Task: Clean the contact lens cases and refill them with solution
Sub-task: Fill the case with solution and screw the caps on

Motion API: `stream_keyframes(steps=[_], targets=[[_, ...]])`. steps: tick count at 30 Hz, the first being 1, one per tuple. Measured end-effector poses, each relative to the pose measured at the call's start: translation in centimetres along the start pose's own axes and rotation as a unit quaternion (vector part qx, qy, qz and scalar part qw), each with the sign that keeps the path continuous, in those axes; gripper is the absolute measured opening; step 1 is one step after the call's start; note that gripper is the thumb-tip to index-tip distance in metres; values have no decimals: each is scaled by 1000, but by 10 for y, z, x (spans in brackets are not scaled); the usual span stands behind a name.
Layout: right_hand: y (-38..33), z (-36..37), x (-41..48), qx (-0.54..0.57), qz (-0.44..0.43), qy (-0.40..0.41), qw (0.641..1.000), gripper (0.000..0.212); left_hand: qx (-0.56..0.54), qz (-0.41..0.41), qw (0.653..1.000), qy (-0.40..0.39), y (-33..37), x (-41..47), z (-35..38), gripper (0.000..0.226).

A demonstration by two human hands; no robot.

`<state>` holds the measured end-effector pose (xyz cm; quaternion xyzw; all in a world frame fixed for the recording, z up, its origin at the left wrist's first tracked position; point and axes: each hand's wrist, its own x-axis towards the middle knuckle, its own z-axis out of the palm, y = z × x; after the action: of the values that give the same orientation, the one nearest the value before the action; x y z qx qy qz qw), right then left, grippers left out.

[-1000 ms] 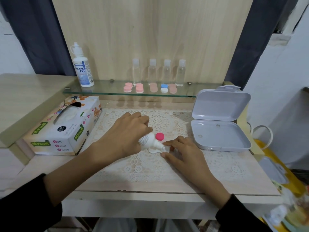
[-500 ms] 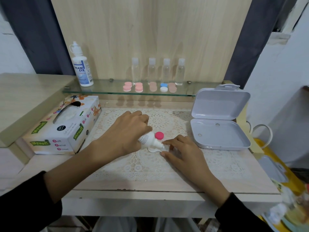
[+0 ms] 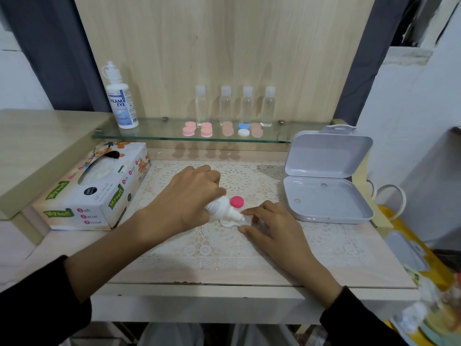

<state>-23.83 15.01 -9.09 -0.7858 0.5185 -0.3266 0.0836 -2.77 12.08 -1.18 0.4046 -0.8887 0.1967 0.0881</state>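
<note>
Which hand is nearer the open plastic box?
Right. The right hand, pinching the lens case, lies just left of the open plastic box, not touching; the left hand, gripping the small bottle, is farther left.

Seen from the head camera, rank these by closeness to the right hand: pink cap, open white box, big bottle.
1. Pink cap, just beyond the right hand.
2. Open white box, to its right.
3. Big bottle, far back on the left.

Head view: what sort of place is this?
Probably a home vanity desk: glass shelf holding small clear plastic bottles and round pastel lens cases, a printed cardboard tissue box, a white lace mat.
</note>
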Motion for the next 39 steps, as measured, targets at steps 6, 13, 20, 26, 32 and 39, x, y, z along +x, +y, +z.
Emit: stream_keyframes(steps=[6,13,20,26,32,39], targets=[[-1,-1,-1,4,-2,1,1000,34,-36,-11,999,13,-2,-4,5,39],[0,0,0,4,-4,2,1000,33,-155,-105,982,11,-1,-28,19,45],[0,0,1,11,2,0,1000,36,-306,-277,905,106,6,-46,35,55],[0,0,1,6,2,-2,1000,35,-439,-394,786,186,-1,-53,45,53],[0,0,0,8,6,-1,1000,35,-493,-444,721,200,-8,-53,51,51],[-1,-1,0,7,6,-3,1000,34,-543,-448,680,204,-8,-49,53,49]])
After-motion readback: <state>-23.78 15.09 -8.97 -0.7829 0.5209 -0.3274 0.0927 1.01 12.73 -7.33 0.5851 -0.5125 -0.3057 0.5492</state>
